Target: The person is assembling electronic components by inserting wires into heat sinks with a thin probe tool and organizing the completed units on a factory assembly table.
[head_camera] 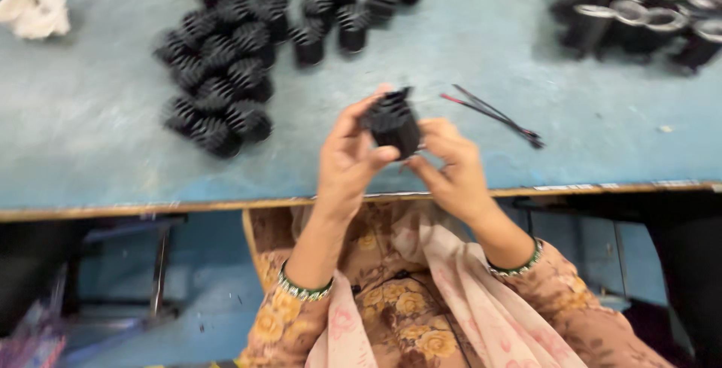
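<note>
Black finned part point(392, 121) is pinched between both hands above the bench point(90, 135) edge: left hand point(347, 159) fingers clamp its side, right hand point(450, 166) fingers press its base, steadying it near 2 loose wires point(492, 116)

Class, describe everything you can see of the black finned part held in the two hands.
The black finned part is a small, dark cylinder ringed with ribs, matte like metal or plastic; blur hides finer detail. It is lifted off the blue table, tilted, near its front edge. The left hand grips its left side and the right hand touches its lower right.
</note>
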